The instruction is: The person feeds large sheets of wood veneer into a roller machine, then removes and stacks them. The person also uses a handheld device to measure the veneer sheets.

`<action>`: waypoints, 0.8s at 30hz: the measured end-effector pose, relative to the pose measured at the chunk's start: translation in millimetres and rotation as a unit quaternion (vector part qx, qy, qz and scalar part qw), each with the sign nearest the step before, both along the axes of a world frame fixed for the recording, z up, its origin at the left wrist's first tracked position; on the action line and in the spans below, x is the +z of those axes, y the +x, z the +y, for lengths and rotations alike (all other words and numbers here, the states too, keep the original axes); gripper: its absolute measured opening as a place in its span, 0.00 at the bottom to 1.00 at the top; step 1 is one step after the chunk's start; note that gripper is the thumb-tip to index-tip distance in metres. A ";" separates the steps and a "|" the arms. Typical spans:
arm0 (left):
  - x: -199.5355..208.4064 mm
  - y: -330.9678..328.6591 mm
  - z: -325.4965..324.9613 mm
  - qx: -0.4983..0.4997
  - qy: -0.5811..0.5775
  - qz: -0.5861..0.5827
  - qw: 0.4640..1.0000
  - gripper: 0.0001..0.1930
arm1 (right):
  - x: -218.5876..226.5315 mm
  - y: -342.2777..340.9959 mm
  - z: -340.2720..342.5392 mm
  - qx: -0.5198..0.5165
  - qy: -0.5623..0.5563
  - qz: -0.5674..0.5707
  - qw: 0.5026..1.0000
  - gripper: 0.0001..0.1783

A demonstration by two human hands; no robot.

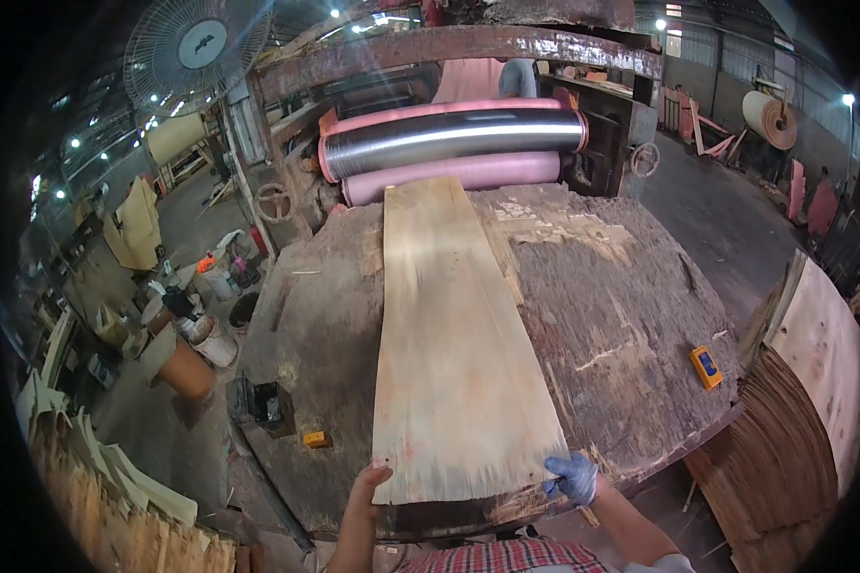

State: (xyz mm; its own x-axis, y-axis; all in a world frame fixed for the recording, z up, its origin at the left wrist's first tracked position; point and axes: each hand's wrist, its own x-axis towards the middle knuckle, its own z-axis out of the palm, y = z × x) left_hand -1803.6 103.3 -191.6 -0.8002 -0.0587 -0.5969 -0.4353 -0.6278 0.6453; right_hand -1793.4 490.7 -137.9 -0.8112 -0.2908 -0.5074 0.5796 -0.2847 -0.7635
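A long pale wood veneer sheet (459, 363) lies lengthwise on the worn wooden table, its far end up against the pink lower roller (449, 178). My bare left hand (367, 488) grips the sheet's near left corner, thumb on top. At the near right corner my right hand (573, 479), in a blue glove, pinches the edge; its fingers under the sheet are hidden. Above the lower roller runs a shiny dark metal roller (454, 141) with pink ends.
The rough table (621, 315) carries torn veneer scraps (564, 224), a yellow-and-blue device (706, 367) and a small yellow block (316, 439). A stack of veneer sheets (774, 449) stands right. Buckets (216, 346) and a fan (201, 46) are left; veneer pieces (134, 506) lie lower left.
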 end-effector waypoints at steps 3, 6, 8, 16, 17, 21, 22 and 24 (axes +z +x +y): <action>16.0 -2.0 3.4 0.031 0.021 0.014 0.999 0.13 | -4.8 -27.7 -5.5 -0.027 0.002 0.016 1.000 0.16; 18.8 -3.8 1.4 0.035 0.107 0.096 0.989 0.13 | 0.5 -75.4 -19.9 -0.023 -0.020 0.048 0.998 0.15; 35.2 -1.8 6.5 0.041 0.142 0.161 0.976 0.18 | -9.1 -117.4 -35.0 -0.017 -0.090 0.064 0.994 0.16; 55.7 3.3 38.2 -0.036 0.028 0.161 0.986 0.26 | -61.6 -166.2 -72.6 -0.034 -0.148 -0.044 0.987 0.16; 55.1 10.8 37.2 -0.040 0.010 0.151 0.988 0.26 | -66.3 -154.8 -75.3 -0.010 -0.110 -0.047 0.993 0.17; 60.3 52.3 33.4 -0.026 -0.057 0.092 0.994 0.25 | -70.6 -82.2 -80.3 0.070 -0.026 -0.100 0.992 0.19; 58.1 57.2 35.3 -0.038 -0.051 0.092 0.994 0.25 | -67.4 -60.8 -76.7 0.078 -0.020 -0.118 0.990 0.19; 58.1 65.8 39.3 -0.065 -0.040 0.099 0.992 0.24 | -73.4 -23.7 -73.2 0.102 -0.033 -0.158 0.982 0.19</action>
